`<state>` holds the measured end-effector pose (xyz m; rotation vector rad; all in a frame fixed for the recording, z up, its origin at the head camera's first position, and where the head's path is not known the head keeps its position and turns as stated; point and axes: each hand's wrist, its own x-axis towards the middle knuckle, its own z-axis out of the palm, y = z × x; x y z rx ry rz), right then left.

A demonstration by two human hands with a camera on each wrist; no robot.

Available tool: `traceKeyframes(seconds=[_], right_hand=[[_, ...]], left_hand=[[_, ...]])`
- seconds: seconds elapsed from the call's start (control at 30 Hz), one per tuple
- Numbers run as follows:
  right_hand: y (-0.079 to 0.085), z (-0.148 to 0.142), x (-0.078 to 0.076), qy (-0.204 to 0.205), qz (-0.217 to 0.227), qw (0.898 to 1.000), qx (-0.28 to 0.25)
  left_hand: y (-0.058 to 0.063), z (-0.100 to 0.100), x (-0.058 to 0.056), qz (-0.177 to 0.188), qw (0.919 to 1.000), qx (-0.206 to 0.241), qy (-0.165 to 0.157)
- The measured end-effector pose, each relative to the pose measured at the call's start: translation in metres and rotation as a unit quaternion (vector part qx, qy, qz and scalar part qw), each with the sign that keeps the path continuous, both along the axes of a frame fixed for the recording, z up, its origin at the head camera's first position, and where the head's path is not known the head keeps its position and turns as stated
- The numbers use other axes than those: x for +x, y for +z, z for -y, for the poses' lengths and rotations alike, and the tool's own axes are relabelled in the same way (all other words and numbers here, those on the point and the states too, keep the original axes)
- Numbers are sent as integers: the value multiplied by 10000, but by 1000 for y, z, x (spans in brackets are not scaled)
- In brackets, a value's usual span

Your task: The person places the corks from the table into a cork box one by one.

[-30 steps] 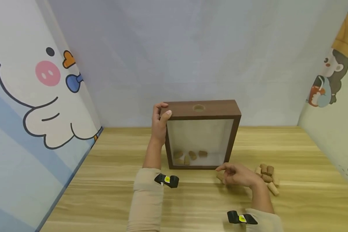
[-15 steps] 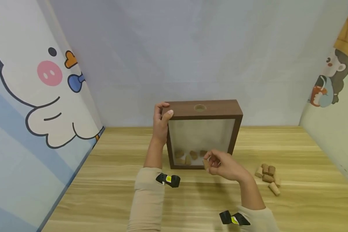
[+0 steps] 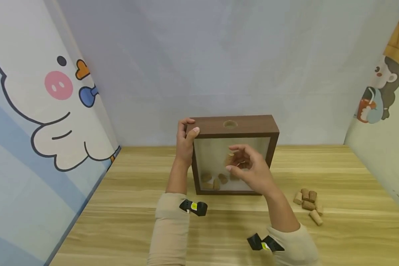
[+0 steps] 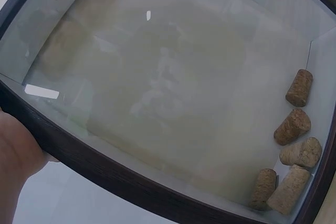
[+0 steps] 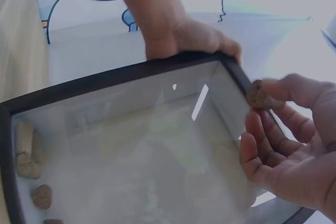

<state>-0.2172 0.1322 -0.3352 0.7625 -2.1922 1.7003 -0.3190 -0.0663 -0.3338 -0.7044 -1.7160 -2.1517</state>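
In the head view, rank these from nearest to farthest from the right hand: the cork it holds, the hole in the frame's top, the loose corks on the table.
1. Cork: pinched in the right hand, before the glass.
2. Hole: above the hand, on the frame's top edge.
3. Loose corks: on the table, far right.

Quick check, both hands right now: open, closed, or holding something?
Left hand: grips the top left corner of the wooden shadow box.
Right hand: pinches a cork in its fingertips in front of the glass.
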Motion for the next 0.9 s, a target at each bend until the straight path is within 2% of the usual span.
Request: traceKeyframes(seconds=[0.2,0.4,0.53,0.67,0.9], right_hand=[[29,0,3,-326,-579,9957,-647],[57,-8,-3,-785,-771,9908,-789],[71,-13,-10,-1046,-870,9888,-614],[80,-14,-21,-1244,-774,9887,-328],[86,-13,-42,-1361,-140,9899,385]], left_hand=[[-5,-2,-2,-34,10000,79,-32],[-6,-4,-5,-160,9998,105,-50],[-5,-5,-4,-112,9999,88,-9],[-5,-4,-4,-90,9999,92,7],[-6,0,-5,-20,10000,23,62]])
